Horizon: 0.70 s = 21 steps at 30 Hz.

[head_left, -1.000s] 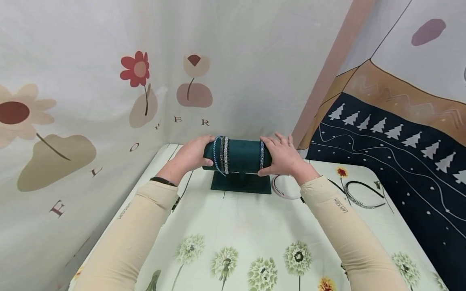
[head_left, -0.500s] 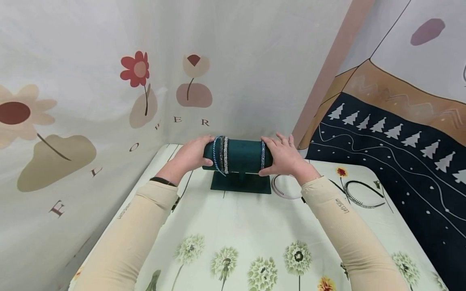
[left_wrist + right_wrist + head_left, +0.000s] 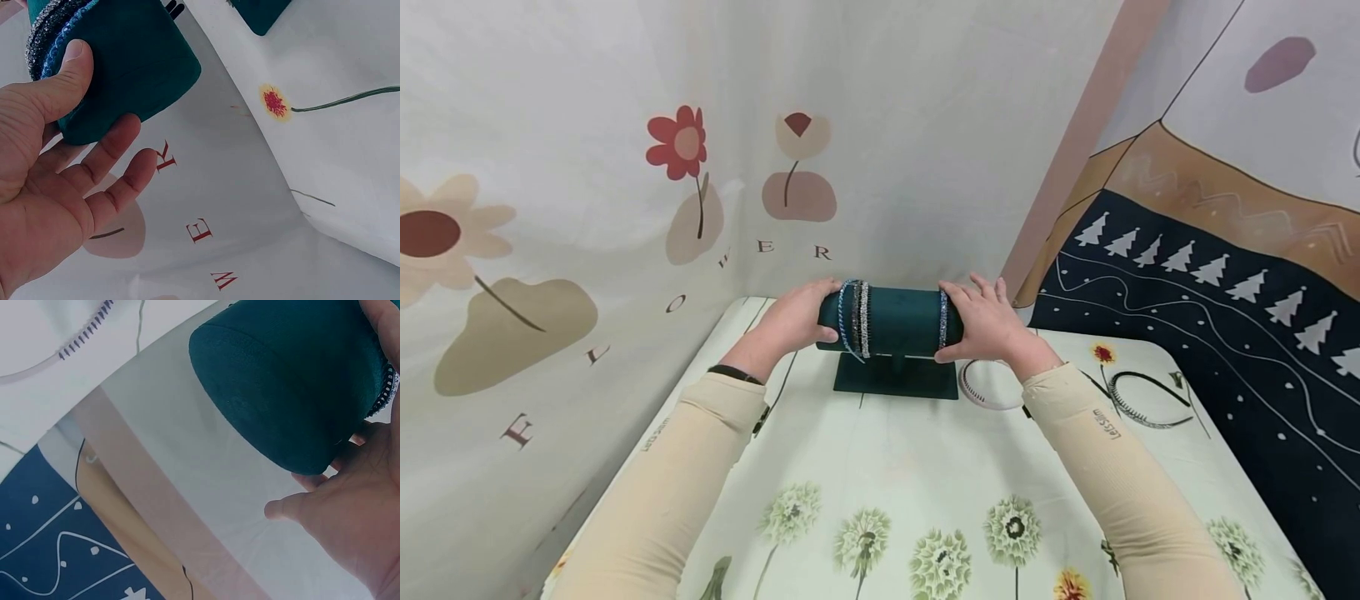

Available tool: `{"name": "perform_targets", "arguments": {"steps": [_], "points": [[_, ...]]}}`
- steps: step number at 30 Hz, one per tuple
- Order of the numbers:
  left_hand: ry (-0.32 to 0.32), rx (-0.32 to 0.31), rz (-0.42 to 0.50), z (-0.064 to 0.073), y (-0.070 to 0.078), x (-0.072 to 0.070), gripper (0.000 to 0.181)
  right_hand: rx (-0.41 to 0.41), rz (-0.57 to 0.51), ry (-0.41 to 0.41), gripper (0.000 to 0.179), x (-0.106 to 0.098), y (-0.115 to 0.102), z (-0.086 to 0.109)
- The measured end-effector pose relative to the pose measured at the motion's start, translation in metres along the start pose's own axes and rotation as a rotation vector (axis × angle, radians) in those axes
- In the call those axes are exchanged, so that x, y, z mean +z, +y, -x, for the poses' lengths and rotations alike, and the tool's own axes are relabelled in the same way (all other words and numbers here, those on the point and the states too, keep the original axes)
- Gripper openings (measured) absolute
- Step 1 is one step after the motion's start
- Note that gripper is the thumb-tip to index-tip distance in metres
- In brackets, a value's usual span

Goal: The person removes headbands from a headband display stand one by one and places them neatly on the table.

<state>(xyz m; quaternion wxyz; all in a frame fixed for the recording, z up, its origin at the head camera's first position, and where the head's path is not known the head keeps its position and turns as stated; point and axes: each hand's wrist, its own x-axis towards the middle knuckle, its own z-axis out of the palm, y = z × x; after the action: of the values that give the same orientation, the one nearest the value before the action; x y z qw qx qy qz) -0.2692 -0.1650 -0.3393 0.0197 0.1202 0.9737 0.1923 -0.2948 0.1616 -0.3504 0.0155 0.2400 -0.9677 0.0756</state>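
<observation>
A dark green velvet roll point(image 3: 898, 321) stands on a post and a flat base point(image 3: 897, 383) at the far middle of the table. Several sparkly headbands point(image 3: 855, 321) ring its left part, and one blue headband point(image 3: 942, 321) rings its right end. My left hand point(image 3: 793, 321) grips the left end; its thumb presses the front beside the headbands point(image 3: 53, 31) and its fingers reach under the roll point(image 3: 137, 56). My right hand point(image 3: 988, 325) grips the right end, fingers over the top, thumb below by the blue headband. The right wrist view shows the roll's end face point(image 3: 294, 381) against my palm point(image 3: 356, 512).
A pale toothed headband point(image 3: 981, 392) lies on the table point(image 3: 887, 483) just right of the base, partly under my right wrist. A black headband point(image 3: 1142, 400) lies further right. Printed cloth hangs close behind and to both sides.
My right hand and the blue headband have edged slightly to the right along the roll. The left hand has stayed put.
</observation>
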Motion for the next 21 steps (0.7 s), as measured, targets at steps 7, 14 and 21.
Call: {"name": "perform_targets", "arguments": {"steps": [7,14,21], "points": [[0.003,0.0,0.004,-0.0005,-0.0006,-0.0001,0.089,0.002,0.005,-0.002,0.122,-0.0005,0.0014,-0.0003],[0.002,0.0,0.002,-0.0003,0.0004,-0.0007,0.089,0.01,-0.011,-0.006,0.122,-0.0018,0.0024,0.0018],[-0.001,0.003,-0.005,0.0005,0.0004,-0.0004,0.089,0.011,-0.018,-0.001,0.122,0.0,0.0057,0.0042]]}}
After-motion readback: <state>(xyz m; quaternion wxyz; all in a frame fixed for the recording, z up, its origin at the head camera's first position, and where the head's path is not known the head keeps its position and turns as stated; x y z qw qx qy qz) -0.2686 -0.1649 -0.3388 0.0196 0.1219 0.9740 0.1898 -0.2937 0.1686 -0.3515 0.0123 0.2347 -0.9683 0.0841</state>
